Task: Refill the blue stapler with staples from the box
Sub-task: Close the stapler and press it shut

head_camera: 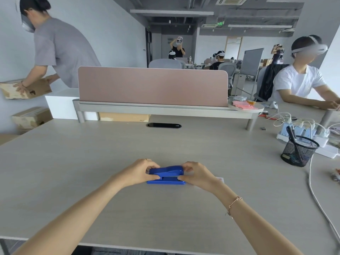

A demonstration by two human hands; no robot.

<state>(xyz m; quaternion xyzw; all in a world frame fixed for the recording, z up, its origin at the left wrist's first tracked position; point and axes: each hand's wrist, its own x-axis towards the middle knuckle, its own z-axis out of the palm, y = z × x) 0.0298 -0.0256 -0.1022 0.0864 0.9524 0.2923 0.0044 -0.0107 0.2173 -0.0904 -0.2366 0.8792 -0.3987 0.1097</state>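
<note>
Desk [110,162]: pale wood-grain top, matte and flat. Near edge runs across the bottom of the view under both forearms; far edge meets a raised grey shelf carrying a dusty-pink divider panel [152,85]. Wide bare surface to the left of the hands and in front of them up to an oval black cable port [163,125]. Right side is more crowded.

Stapler [166,174]: blue, glossy plastic, rounded top arm over a flat rectangular base. Lies lengthwise left to right on the desk, centre of the view, base flat on the surface, top arm slightly raised above the base.

Left hand [139,172]: curled around the left end of the stapler, fingers over the top, thumb on the near side; gripping it.

Right hand [197,173]: closed on the right end, fingertips on the nose of the top arm, thumb low by the base. Thin chain bracelet [234,204] on the wrist.

Box [219,179]: only a small white corner with red print shows, just behind the right wrist, on the desk; mostly hidden.

Pen cup [299,150]: black wire mesh, round, upright, well to the right of the stapler. White cable [316,196] trails past it toward the near edge. Power strip [301,128] with white plugs behind the cup.
</note>
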